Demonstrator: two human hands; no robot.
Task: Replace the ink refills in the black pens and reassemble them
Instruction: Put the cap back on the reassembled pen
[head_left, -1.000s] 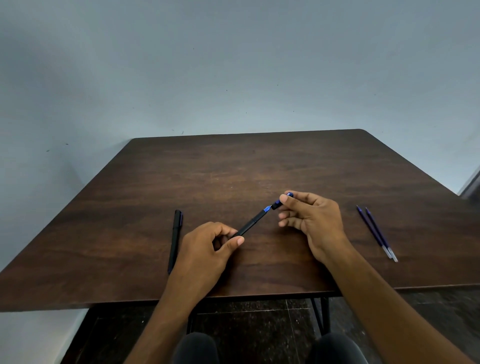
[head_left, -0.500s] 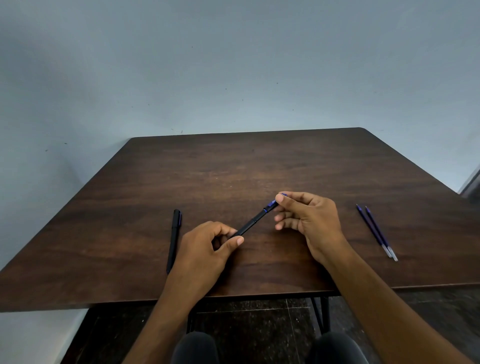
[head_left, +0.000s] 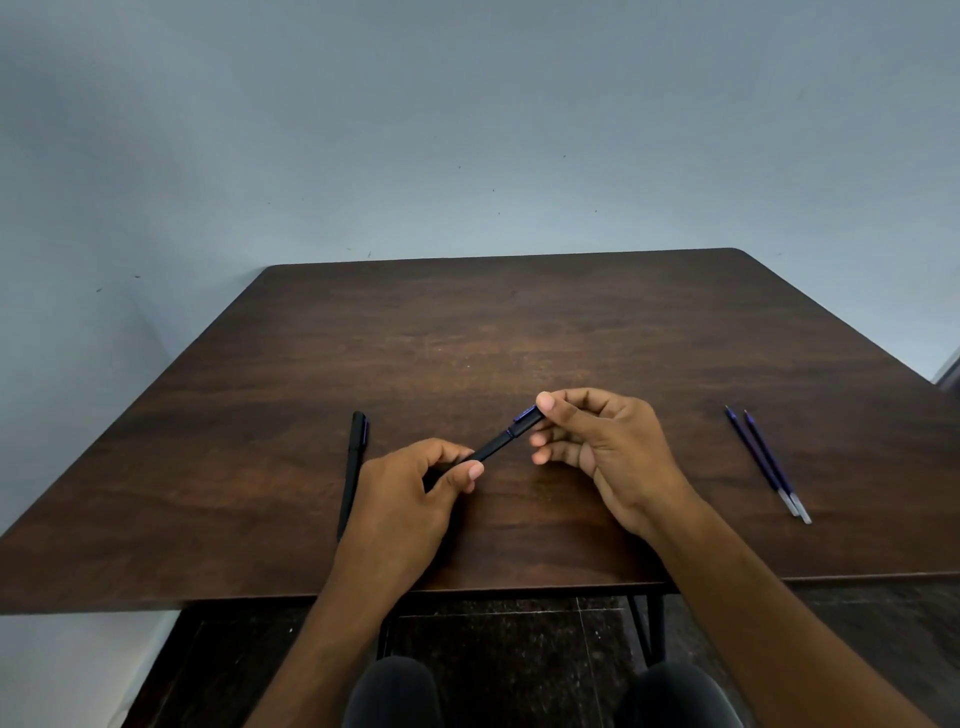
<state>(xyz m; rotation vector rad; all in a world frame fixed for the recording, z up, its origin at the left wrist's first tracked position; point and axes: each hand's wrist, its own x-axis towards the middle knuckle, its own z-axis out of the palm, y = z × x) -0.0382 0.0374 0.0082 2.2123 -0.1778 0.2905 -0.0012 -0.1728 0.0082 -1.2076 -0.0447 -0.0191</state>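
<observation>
Both hands hold one slim black plastic pen (head_left: 496, 444) just above the dark brown wooden table (head_left: 519, 338). My left hand (head_left: 410, 499) is curled round its near lower end, and my right hand (head_left: 602, 447) pinches the far upper end, where the black cap with a blue clip (head_left: 529, 418) sits. The pen's long axis runs from near-left up to far-right, so the two hands face each other along it (the cap seems almost fully seated). A second black pen (head_left: 354, 467) lies flat beside the left hand. Two thin blue ink refills (head_left: 766, 462) lie together, well apart on the right, nearer the right hand.
</observation>
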